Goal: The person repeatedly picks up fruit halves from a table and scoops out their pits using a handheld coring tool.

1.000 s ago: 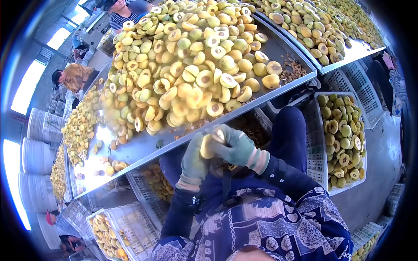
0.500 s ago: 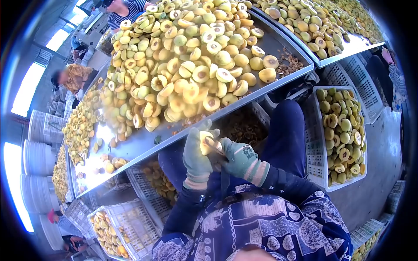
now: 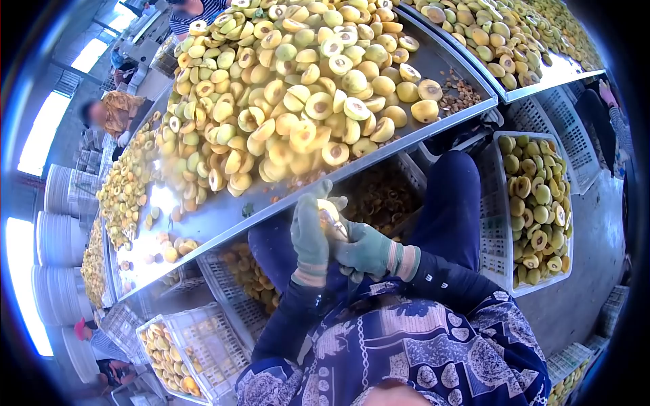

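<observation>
Wrapped in a green knitted glove, my left hand holds a yellow fruit half just in front of the table's edge. My right hand, gloved too, is closed on a small metal tool whose shiny end lies against the cut face of the fruit. The two hands almost touch. Beyond them a large heap of halved yellow-green fruit covers much of the metal table.
A white crate of fruit halves stands at the right, another crate at the lower left. Below the table edge a crate holds dark scraps. Loose pits lie on the table corner. Several people work around, one in an orange-brown top.
The tool came into view against the fruit half, then turned to point more downward. My right hand has moved slightly down and left. The fruit stays in my left hand.
</observation>
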Motion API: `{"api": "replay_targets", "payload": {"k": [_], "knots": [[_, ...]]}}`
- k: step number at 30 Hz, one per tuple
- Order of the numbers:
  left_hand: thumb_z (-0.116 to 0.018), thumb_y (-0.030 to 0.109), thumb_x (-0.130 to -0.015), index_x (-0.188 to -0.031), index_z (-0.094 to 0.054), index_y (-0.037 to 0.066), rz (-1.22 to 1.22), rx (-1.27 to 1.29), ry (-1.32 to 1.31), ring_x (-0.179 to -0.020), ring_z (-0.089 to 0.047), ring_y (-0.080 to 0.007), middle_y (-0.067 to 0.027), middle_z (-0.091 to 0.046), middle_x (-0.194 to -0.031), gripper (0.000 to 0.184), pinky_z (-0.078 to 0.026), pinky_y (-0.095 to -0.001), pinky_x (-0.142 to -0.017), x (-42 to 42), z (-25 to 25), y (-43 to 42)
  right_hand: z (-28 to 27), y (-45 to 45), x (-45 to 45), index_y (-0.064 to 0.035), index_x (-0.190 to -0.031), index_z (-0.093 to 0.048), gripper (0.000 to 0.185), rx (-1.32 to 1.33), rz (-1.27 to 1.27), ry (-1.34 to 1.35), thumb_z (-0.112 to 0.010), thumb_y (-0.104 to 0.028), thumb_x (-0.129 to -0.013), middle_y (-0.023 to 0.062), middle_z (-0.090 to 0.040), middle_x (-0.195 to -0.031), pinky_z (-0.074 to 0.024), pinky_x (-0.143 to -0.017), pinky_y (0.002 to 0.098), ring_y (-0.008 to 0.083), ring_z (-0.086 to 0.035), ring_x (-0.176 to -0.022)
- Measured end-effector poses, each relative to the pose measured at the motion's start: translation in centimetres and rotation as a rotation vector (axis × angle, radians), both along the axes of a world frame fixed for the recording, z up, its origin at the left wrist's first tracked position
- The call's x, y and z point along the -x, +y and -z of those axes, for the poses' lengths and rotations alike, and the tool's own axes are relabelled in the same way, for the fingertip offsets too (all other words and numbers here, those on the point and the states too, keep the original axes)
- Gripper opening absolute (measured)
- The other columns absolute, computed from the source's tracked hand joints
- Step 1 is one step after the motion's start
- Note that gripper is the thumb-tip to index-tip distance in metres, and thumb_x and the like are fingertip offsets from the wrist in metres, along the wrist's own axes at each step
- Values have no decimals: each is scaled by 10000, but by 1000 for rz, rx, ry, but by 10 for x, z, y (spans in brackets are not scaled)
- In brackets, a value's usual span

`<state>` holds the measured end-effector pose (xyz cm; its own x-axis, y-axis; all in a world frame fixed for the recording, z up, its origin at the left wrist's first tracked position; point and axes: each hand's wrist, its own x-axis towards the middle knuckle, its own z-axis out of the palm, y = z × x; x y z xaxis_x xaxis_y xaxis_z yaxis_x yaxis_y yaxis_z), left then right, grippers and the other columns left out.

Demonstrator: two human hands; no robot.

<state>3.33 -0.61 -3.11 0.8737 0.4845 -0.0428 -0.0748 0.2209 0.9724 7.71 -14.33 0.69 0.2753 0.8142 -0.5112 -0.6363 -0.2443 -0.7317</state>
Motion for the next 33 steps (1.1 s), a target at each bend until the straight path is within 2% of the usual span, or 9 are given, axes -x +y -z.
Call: {"api": "replay_targets", "payload": {"k": [6, 13, 15, 17, 19, 22, 25, 27, 33], "knots": [[-451, 541, -961, -1350, -516, 92, 70, 118, 106, -750, -624, -196, -173, -650, -1036, 598, -542, -307, -635, -2, -2, -6, 18, -8, -11, 2, -883, -599, 221, -279, -37, 522, -540, -204, -937, -15, -476, -519, -346, -309, 206, 77, -431, -349], [-395, 308, -1020, -1267, -557, 13, -79, -99, 4, -957, -665, -234, -151, -616, -1201, 417, -554, -285, -696, 11, -15, 28, 65, -18, -24, 70, -1023, -598, 287, -762, -12, 761, -464, -181, -998, -37, -449, -476, -399, -363, 200, 79, -416, -323], [-389, 292, -1018, -1242, -579, 17, -190, -266, 164, -918, -664, -210, -133, -631, -1177, 402, -553, -258, -672, 34, -25, 65, 60, -17, -31, 39, -985, -603, 277, -376, 66, 555, -528, -227, -967, -30, -483, -535, -406, -376, 212, 72, -432, -370], [-424, 274, -1003, -1219, -599, 25, -221, -519, 308, -876, -663, -214, -139, -647, -1144, 373, -550, -271, -653, 62, -23, 116, 59, -11, -32, 22, -960, -604, 268, 36, 93, 338, -554, -242, -949, -24, -498, -559, -409, -390, 211, 70, -433, -392], [-497, 279, -968, -1208, -608, 31, -103, -1673, 299, -835, -658, -257, -154, -654, -1118, 363, -542, -312, -703, 97, 0, 185, 66, -7, -26, -18, -888, -585, 183, 87, 181, 309, -595, -200, -899, 11, -525, -634, -393, -405, 210, 79, -462, -458], [-570, 290, -917, -1208, -606, 33, -178, -1081, 824, -880, -653, -306, -175, -654, -1110, 390, -516, -349, -802, 74, -31, 187, 78, 0, -25, -55, -831, -548, 115, 77, 251, 391, -627, -136, -850, 52, -526, -630, -378, -382, 257, 123, -487, -446], [-612, 370, -865, -1273, -558, 35, -221, -1050, 638, -963, -646, -334, -177, -660, -1109, 530, -487, -372, -888, 37, 9, 225, 78, 3, -27, -46, -839, -558, 122, 100, 266, 380, -630, -144, -849, 53, -527, -629, -381, -385, 258, 122, -490, -446], [-671, 390, -802, -1340, -500, 49, -261, -1443, 726, -1028, -635, -351, -191, -669, -1070, 659, -496, -381, -886, -5, 41, 247, 65, 0, -30, -40, -959, -590, 179, 153, 209, 302, -571, -213, -915, 17, -531, -685, -405, -404, 223, 102, -488, -484], [-769, 390, -691, -1236, -565, 70, -170, -1486, 1035, -966, -643, -371, -203, -673, -1037, 663, -512, -404, -866, -53, 32, 244, 77, 4, -27, -56, -963, -593, 211, 155, 308, 317, -591, -257, -901, 19, -538, -660, -404, -393, 256, 114, -493, -466]]}}
